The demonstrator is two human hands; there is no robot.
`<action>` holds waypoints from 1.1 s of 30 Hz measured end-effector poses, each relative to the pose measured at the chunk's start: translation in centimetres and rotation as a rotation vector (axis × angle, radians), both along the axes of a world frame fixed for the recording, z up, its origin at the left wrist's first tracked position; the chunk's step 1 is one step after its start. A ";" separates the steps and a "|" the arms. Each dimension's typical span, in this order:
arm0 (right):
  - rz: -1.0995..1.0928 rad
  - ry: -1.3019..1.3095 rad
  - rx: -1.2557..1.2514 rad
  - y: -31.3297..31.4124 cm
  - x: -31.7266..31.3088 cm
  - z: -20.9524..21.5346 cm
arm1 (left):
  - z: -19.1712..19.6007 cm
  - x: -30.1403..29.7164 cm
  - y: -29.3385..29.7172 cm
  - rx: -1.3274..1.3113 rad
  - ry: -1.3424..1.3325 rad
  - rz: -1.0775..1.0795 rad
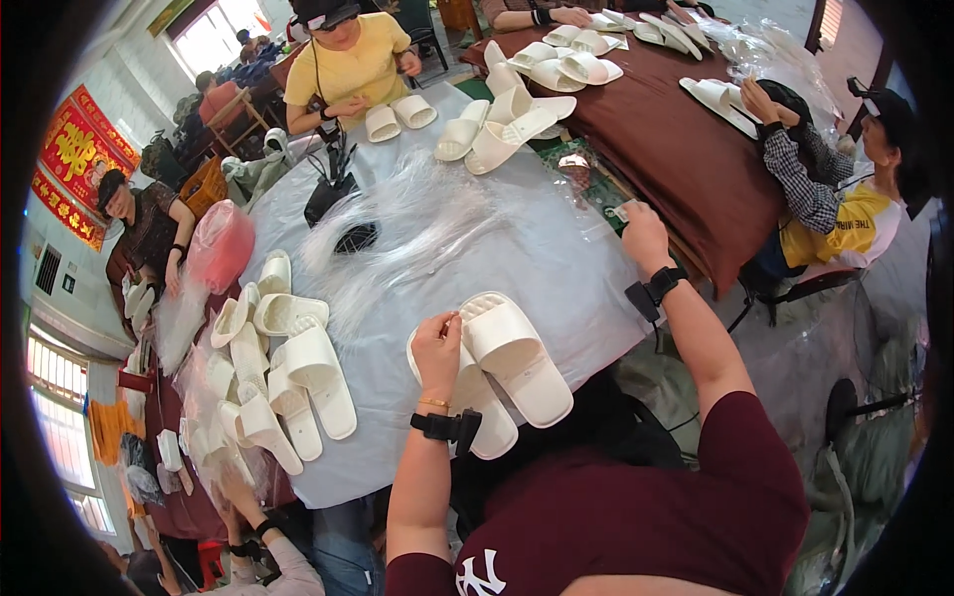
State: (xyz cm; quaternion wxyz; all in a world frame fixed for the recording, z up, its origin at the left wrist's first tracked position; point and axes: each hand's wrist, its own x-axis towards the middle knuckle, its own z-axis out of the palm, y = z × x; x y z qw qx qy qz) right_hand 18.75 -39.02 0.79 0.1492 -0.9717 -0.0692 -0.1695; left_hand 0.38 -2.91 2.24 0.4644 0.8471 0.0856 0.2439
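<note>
A pair of white slide slippers [519,363] lies in front of me at the table's near edge, toes pointing away from the strap openings toward my body. My left hand [435,350] is over the left slipper of this pair, its fingers curled together; what they hold, if anything, is too small to make out. Out to the right, my right hand [646,236] is closed at the table's right edge, with a small pale bit at its fingertips that I cannot name. It is beside a green flat item [599,191] under clear plastic.
Clear plastic bags [417,223] spread over the middle of the white-covered table [586,288]. More white slippers [316,368] are piled at left and others [512,124] at the far side. A brown-covered table [666,149] adjoins at right. Several people sit around.
</note>
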 end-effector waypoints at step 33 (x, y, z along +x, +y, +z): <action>-0.340 -0.059 0.302 -5.1 -11.4 0.4 | 0.2 -0.2 0.2 0.014 0.052 -0.012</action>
